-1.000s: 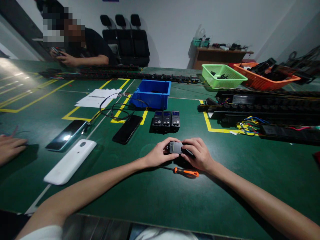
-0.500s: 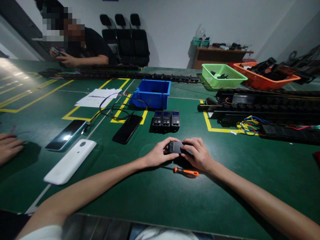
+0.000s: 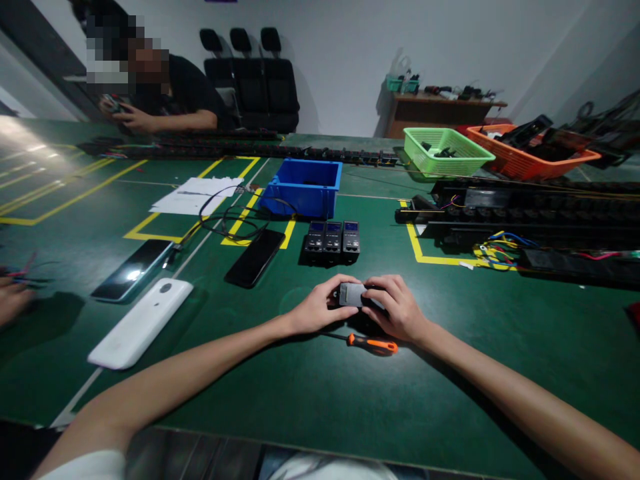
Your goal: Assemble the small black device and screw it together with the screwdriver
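Evidently, the step in hand is close fingertip work: the person's left hand [image 3: 316, 311] and right hand [image 3: 401, 312] are both closed on a small dark unit [image 3: 352, 295], the left pinching one end between thumb and fingers, the right curled over the other. The unit sits between them, over the green table [image 3: 450, 393] (whether it touches the surface, I can't tell from where I stand), its flat grey face turned upward. Just nearer to the person lies a screwdriver [image 3: 374, 345] with an orange-and-black handle, its shaft pointing left — neither hand is on it. Beyond the hands three black modules [image 3: 333, 244] stand in a row, with a blue bin [image 3: 303, 198] behind them and a dark phone [image 3: 256, 259] off to their left. As I judge it, the next move calls for an even, steady hold from both sides; should the screwdriver be wanted, one hand would have to come free first — leaving the other to carry the unit alone.
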Motion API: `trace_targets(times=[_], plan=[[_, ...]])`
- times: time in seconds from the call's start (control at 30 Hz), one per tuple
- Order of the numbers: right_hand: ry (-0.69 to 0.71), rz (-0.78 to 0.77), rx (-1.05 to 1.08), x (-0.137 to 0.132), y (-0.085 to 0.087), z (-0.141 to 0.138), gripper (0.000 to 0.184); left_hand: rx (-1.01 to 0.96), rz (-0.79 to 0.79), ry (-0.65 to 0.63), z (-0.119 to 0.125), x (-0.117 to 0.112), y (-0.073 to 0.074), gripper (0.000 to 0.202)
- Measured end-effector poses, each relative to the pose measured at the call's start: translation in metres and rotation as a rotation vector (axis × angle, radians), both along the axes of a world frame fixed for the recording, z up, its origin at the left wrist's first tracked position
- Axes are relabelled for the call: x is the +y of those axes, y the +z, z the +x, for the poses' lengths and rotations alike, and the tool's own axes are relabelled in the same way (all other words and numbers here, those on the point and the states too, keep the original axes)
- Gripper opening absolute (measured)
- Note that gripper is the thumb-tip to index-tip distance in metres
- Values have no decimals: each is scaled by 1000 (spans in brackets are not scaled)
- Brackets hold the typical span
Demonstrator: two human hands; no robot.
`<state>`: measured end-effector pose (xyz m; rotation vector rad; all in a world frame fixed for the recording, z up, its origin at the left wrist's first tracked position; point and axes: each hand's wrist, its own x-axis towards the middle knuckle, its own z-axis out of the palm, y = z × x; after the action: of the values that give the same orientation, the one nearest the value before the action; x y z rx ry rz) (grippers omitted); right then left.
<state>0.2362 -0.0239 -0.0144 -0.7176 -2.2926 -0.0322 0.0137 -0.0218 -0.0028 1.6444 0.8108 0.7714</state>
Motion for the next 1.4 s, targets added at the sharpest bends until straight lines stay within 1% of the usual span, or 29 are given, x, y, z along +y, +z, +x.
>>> trace_targets(times=[0.3,0.87,1.4], plan=[[3,-16,19,0,1,-1,27,6,-4,-3,0,-1,2,48],[4,-13,17,1,1,-1,28,20,27,8,0,-1,1,48],[15,-31,26,1,1,-1,28,18,24,3,0,0,1,49]])
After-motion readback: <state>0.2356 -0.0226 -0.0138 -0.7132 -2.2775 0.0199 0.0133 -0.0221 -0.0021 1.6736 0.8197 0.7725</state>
